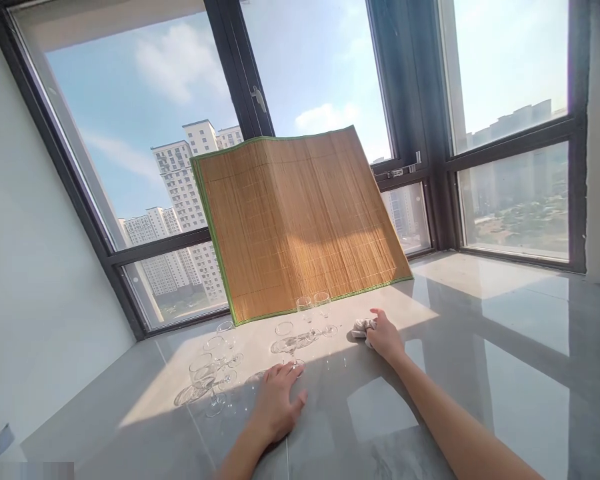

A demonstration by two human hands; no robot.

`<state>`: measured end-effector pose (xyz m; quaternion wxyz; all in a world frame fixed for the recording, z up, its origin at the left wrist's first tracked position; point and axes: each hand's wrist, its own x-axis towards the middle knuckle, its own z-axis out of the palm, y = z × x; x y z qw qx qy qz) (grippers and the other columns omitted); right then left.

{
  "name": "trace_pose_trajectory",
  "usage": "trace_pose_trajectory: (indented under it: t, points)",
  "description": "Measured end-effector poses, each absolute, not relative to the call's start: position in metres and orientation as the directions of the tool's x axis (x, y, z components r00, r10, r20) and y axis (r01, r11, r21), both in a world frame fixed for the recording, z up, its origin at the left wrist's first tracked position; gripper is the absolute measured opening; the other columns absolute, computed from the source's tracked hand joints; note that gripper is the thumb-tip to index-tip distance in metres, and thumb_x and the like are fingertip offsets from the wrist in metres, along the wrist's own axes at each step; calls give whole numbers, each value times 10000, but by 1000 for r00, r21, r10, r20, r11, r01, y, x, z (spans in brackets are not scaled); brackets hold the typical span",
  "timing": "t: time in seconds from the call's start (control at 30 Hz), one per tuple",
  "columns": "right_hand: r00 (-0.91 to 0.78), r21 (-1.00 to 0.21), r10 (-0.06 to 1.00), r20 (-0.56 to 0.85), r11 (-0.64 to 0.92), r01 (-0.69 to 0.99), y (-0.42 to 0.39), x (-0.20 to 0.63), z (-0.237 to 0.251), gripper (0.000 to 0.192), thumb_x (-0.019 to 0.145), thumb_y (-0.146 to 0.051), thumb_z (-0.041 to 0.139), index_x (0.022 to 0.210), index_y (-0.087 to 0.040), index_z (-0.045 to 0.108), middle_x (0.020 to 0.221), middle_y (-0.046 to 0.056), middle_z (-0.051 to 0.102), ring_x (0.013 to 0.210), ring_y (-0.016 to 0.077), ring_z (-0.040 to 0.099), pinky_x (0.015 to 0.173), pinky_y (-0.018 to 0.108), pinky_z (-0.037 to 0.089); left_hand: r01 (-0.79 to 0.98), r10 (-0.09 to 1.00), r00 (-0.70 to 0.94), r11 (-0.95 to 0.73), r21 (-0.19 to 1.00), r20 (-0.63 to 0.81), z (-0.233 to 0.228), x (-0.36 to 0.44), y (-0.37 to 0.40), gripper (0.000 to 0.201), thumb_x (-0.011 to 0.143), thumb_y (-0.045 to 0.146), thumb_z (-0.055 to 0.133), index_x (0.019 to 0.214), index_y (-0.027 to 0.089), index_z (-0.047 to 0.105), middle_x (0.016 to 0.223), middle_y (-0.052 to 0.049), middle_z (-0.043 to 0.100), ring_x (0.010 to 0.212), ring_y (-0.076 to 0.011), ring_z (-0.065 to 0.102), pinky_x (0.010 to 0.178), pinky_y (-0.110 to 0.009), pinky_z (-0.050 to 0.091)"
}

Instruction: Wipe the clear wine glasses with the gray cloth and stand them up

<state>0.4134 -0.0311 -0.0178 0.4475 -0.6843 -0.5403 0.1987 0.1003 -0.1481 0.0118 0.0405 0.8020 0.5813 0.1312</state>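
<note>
The left hand (276, 403) lies flat and released on the glossy grey counter (480, 373), palm down, fingers spread and pointing toward 12 o'clock, grasping nothing. Just off its fingertips, at about 12 to 1 o'clock, a wine glass (290, 345) lies tipped on its side, its long axis running roughly from 9 to 3 o'clock across the reach of the fingers; whether a fingertip touches its foot I cannot tell. The right hand (384, 339) sits farther out on the counter, at about 2 o'clock from the left hand, curled over a small crumpled cloth (363, 327) that peeks out on its 9 o'clock side; it is grasping that cloth against the surface. From the right hand the fallen glass lies at 9 o'clock, near but apart, so the left hand is the nearer of the two to it. Two upright glasses (314, 310) stand at 11 o'clock from the cloth, near it, in front of the bamboo mat (300, 220) that leans against the window (145, 120). More glasses (215, 363), some standing and at least one lying down, cluster at 10 o'clock from the left hand in the sunlit patch.
</note>
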Motion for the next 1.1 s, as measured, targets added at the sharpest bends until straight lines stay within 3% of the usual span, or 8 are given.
trace_pose_trajectory:
  t: [0.17,0.37,0.57,0.7,0.8,0.87,0.97,1.1]
  points:
    - [343,-822,915,210,-24,568,-29,414,-19,564,711,-153,492,1265,-235,422,1037,79,648,927,237,608,766,319,422,981,975,83,-116,154,206,11,63,-120,502,886,470,383,1334,311,544,1449,-10,495,1337,-283,385,1126,-481,230]
    - [332,-806,916,226,-16,591,-29,414,-21,569,720,-152,472,1281,-222,409,1045,79,635,914,235,606,771,327,429,979,962,-150,114,167,227,5,56,-94,558,887,527,322,1337,270,528,1462,-53,476,1355,-294,360,1109,-515,227]
    - [328,-815,919,219,-12,579,-29,414,-20,550,734,-157,471,1275,-226,408,1025,83,637,896,236,601,773,341,430,968,961,-222,198,155,162,-5,50,-85,658,888,589,263,1412,239,452,1528,-124,367,1423,-324,258,1132,-566,127]
    - [333,-819,917,220,-11,573,-29,413,-20,559,723,-147,477,1272,-227,411,1009,79,636,908,239,603,768,337,427,961,945,-265,244,128,192,-2,54,-89,662,878,573,310,1434,231,419,1508,-130,395,1416,-337,272,1132,-548,150]
    - [338,-821,916,218,-16,571,-29,413,-21,574,712,-144,479,1274,-237,410,992,70,638,916,238,606,773,339,428,974,941,-207,174,143,269,4,62,-98,570,877,484,369,1360,211,498,1376,-124,530,1309,-304,420,1088,-470,278]
    - [343,-815,915,211,-29,578,-29,413,-20,579,711,-146,479,1278,-242,411,1006,71,641,928,241,608,773,341,427,983,954,-82,30,182,290,10,67,-104,488,877,443,392,1269,210,566,1292,-102,579,1217,-261,497,1037,-392,352]
    - [348,-812,916,202,-42,582,-31,412,-18,579,722,-149,475,1291,-236,409,1030,83,645,945,251,613,774,346,425,946,941,153,-228,231,303,17,76,-106,417,864,412,449,1209,233,601,1310,-63,559,1197,-223,504,1031,-337,373]
    - [348,-813,915,203,-41,581,-35,409,-13,564,743,-143,467,1300,-209,409,1045,108,648,989,263,612,801,349,420,887,905,325,-392,244,273,20,93,-97,448,845,415,499,1260,268,585,1395,-40,496,1264,-237,450,1079,-356,340]
